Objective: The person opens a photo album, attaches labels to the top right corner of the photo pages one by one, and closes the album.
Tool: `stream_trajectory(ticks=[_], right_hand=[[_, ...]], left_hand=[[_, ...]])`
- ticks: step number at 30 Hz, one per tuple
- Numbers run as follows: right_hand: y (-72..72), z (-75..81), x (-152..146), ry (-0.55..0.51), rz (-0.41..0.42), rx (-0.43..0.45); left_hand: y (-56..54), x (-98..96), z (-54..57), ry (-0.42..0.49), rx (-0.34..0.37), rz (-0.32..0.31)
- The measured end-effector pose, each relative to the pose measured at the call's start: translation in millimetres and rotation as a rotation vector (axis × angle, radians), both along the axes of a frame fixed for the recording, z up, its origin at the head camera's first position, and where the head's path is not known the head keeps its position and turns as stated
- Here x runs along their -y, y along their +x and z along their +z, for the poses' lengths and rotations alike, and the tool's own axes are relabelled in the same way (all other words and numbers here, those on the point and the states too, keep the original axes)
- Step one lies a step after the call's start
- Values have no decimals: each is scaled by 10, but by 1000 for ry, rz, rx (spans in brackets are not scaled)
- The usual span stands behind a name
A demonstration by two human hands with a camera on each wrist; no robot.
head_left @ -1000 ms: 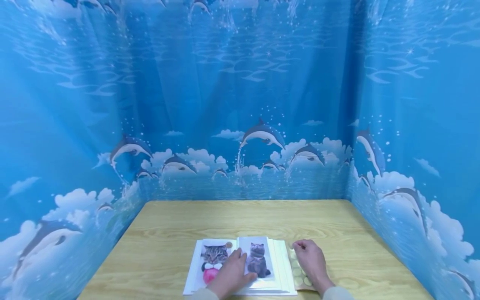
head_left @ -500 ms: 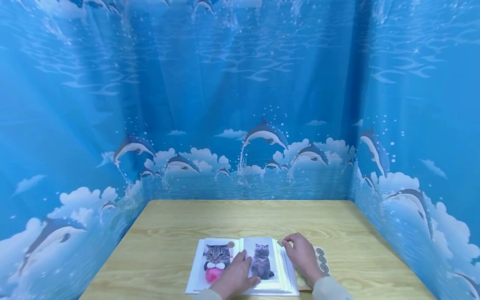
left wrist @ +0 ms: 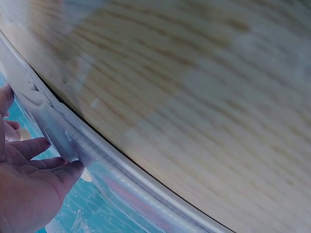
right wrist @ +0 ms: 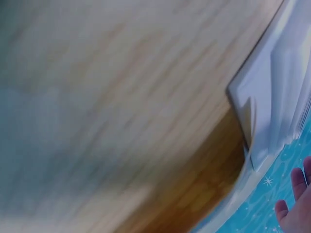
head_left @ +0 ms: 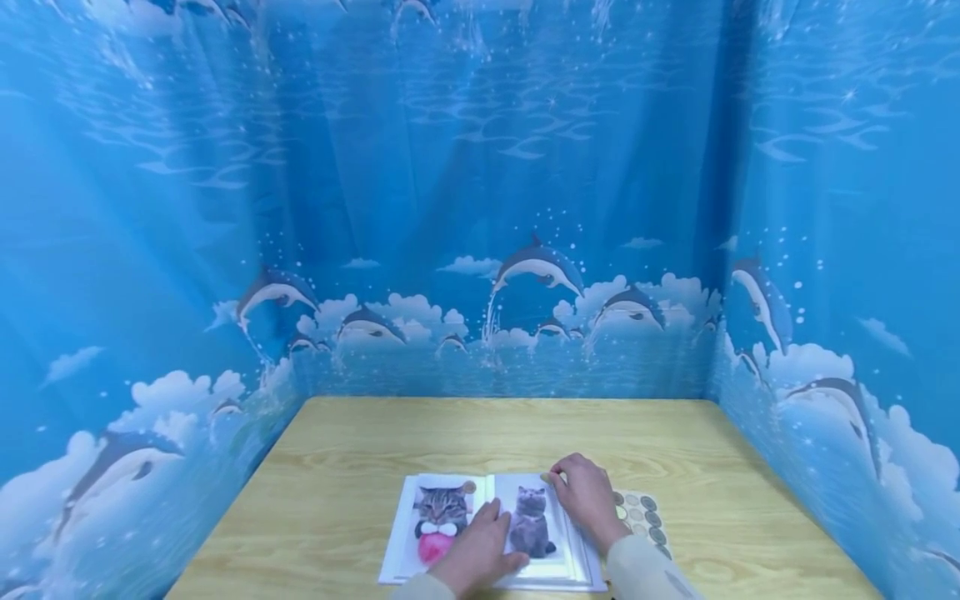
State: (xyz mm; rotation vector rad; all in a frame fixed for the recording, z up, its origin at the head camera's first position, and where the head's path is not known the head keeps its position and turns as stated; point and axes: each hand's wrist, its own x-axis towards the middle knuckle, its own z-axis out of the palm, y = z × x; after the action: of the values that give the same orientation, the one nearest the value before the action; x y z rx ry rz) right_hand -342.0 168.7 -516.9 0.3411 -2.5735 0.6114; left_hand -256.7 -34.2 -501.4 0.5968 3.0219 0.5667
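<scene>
A white photo album (head_left: 388,567) lies spread at the table's near side. Its left page carries a tabby cat picture (head_left: 442,504) with a round brown sticker (head_left: 469,487) at the upper right corner. On the right page is a grey cat picture (head_left: 531,525). My left hand (head_left: 483,546) rests across the album's middle, fingers extended. At the right page's upper right corner, my right hand (head_left: 588,496) pinches a small round sticker (head_left: 546,477), mostly hidden by the fingertips. A sheet of round stickers (head_left: 647,521) lies right of the album, partly beneath the right forearm.
The wood-grain table (head_left: 360,442) extends behind the album and to both sides. Blue dolphin-print curtains (head_left: 450,208) surround its back and sides. Both wrist views mostly show the tabletop and album edges.
My right hand has moved left from the sticker sheet to the right page's upper corner, carrying the small round sticker. More of the sheet now shows. The left hand stays on the album.
</scene>
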Motion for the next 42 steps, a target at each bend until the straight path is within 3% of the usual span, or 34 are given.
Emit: stream_trajectory(ticks=[9,20,42], right_hand=[[-52,23,71,-11,-3,1],[-77,-32,69,75,8,-38],[84,-109,112,297,101,1]], left_hand=[[5,1,6,-6,1,5],[14,-5,5,-19,-18,-13],[-18,6,-24,-82,-50,-8]])
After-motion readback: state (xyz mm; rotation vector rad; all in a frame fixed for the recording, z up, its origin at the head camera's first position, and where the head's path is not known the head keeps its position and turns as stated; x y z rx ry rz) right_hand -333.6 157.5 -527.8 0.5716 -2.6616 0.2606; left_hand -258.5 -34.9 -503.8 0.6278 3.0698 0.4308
